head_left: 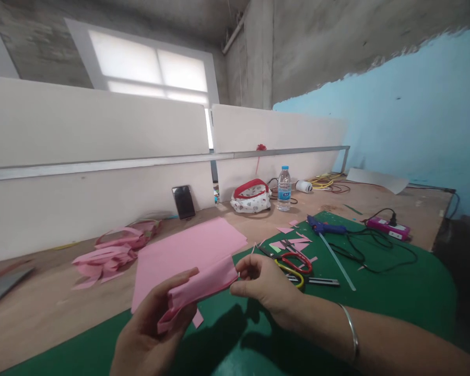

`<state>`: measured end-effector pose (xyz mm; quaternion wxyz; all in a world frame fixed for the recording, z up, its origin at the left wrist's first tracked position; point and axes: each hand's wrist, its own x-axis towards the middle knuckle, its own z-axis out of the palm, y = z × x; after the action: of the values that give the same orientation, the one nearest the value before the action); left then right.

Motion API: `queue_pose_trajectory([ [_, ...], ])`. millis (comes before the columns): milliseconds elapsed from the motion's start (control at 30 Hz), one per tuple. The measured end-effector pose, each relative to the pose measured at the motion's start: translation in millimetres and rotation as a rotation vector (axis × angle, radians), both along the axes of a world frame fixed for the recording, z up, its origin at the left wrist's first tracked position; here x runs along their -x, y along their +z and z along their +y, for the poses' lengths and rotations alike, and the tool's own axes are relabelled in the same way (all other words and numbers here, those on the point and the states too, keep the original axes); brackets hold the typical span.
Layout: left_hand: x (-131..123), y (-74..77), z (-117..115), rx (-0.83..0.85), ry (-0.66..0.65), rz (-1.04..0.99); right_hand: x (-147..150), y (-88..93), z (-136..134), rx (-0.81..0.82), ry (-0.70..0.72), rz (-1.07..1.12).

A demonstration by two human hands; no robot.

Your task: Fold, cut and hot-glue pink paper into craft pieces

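"Paper [206, 284], folded and pink: what held it?"
"The left hand [143, 329] did, fingers clamped, above a green mat [407, 297]. The right hand [268, 284] curled at its end; whether those fingers gripped was unclear."

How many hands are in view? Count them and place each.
2, both over the green surface: the left hand holds the folded pink piece, and the right hand is at that piece's right end.

Folded pink paper [207, 280] — layered, near end gaping, tilted — held up at the near side of the flat pink sheet [191, 244].
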<state>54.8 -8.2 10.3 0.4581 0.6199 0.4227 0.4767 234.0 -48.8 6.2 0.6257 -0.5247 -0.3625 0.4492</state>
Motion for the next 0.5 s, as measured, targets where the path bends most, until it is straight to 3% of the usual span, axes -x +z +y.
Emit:
queue_pose_trajectory([
  [267,-1.2,-6.3,0.4,0.149,-0.099,-0.047,-1.9,2.4,0.4,-0.053,0.090,0.062],
  [500,-1.7,-8.1,2.0,0.147,-0.100,-0.067,-3.5,2.0,-0.1,-0.037,0.101,0.089],
])
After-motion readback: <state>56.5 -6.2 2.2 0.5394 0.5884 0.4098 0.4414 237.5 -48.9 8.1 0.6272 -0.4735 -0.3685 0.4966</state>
